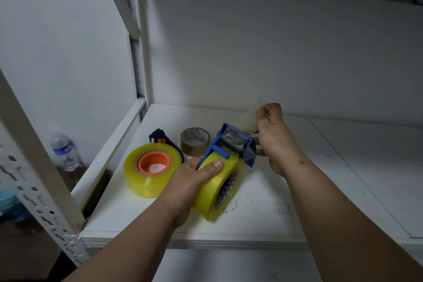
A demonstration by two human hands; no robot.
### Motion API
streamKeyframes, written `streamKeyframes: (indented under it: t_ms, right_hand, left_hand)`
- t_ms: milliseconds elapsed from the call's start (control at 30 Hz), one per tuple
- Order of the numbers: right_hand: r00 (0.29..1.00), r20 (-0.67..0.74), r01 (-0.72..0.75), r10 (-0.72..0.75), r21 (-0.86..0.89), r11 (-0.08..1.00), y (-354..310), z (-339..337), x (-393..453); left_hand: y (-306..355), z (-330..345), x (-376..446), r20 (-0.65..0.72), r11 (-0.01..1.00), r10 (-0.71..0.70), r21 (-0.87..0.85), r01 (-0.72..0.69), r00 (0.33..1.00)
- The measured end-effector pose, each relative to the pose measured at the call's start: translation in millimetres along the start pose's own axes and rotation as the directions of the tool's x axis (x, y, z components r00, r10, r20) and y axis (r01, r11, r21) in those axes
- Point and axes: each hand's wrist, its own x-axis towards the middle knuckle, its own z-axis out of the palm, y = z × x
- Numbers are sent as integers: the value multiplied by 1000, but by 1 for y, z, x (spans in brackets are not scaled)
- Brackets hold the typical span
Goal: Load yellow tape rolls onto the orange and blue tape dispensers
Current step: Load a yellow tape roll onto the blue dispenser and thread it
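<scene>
Head view, looking down onto a white shelf (263, 220) inside a pale metal rack. Left hand (194, 181) wrapped round a yellow tape roll (215, 192), thumb laid across the top of its outer face, fingers hidden behind; roll held tilted on edge, low end touching or just above the shelf board, hard to tell which. Blue tape dispenser (233, 144) seated on that roll, its frame running up the far side, a blue roller bar just beyond the thumb tip, a shiny metal plate at the mouth. Right hand (272, 128) raised just beyond and right of the dispenser mouth, fingers curled into a clench and pinching a clear strip of tape (251, 114) that runs from the mouth up to the fingertips; strip blurred, edges faint. Left of the held roll, a second yellow tape roll (148, 169) lying flat on the shelf, orange hub in its core, part of the orange tape dispenser (160, 138) whose dark blue body pokes out behind it. Brown tape roll (195, 138) lying flat farther back, between the two dispensers. Off the shelf to the left, a clear water bottle (65, 151) standing upright by the wall, beyond a perforated rack post (34, 192).
</scene>
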Motion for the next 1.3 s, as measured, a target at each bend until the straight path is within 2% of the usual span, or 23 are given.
streamKeyframes:
  t_ms: [167,233,367,467,567,667,733,900,1000,1200,1300]
  right_hand:
    - [991,114,-87,73,123,989,6,2,-6]
    - [990,124,-75,60,122,990,7,1,-10]
    - [986,139,-122,88,258,958,4,-3,-11]
    - [995,27,-95,91,302,949,1,-7,-6]
    - [985,-164,88,-59,178,980,-7,-18,-1]
    - [951,-208,241,-229,33,970,-16,-24,-6]
    - [931,-209,298,-298,-35,954,-20,-25,-13]
    - [910,-194,340,-366,-153,928,-28,-21,-24]
    - [871,-152,415,-468,-285,864,-30,-17,-29]
    - [760,2,587,-650,-430,686,-35,-13,-45]
    - [755,13,595,-656,-434,677,-35,-11,-47]
  left_hand:
    - [9,5,0,39,997,62,-55,-60,997]
    - [16,7,0,46,995,82,-52,-79,996]
    - [20,5,0,71,996,89,-33,-87,993]
    - [17,5,-1,79,997,78,17,-80,994]
    - [11,3,-4,75,997,46,63,-51,996]
    - [6,1,-6,71,997,37,64,-42,997]
    - [6,0,-6,57,995,39,86,-44,998]
    - [7,1,-7,-9,988,51,146,-49,999]
    - [7,3,-7,-52,981,74,181,-64,996]
    - [10,6,-4,-112,969,96,239,-66,989]
    - [11,4,-2,-142,966,92,251,-54,986]
